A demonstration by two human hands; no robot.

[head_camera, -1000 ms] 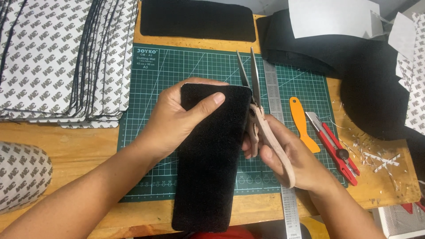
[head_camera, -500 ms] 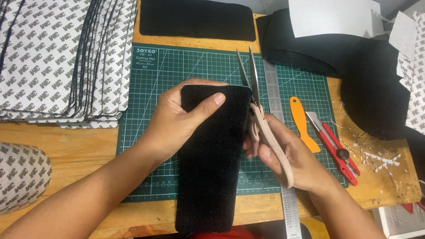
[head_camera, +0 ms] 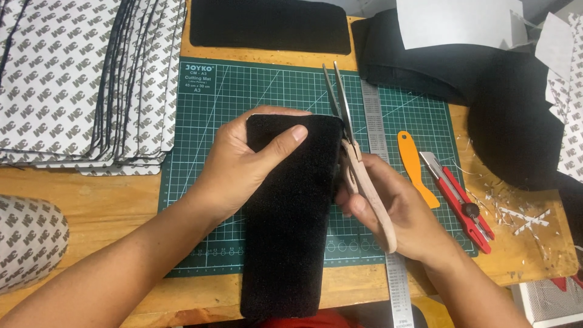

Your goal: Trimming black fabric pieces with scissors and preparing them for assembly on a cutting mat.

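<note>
while your left hand grips the soft, floppy black fabric strip near twelve o'clock, your right hand clasps scissors at three o'clock.

Craft workshop setting. Wooden tabletop carries a green gridded cutting mat, steel ruler, red utility knife and orange plastic tool. Stacks of backed sheets and black fabric offcuts lie around, with paper trimmings scattered.
</note>
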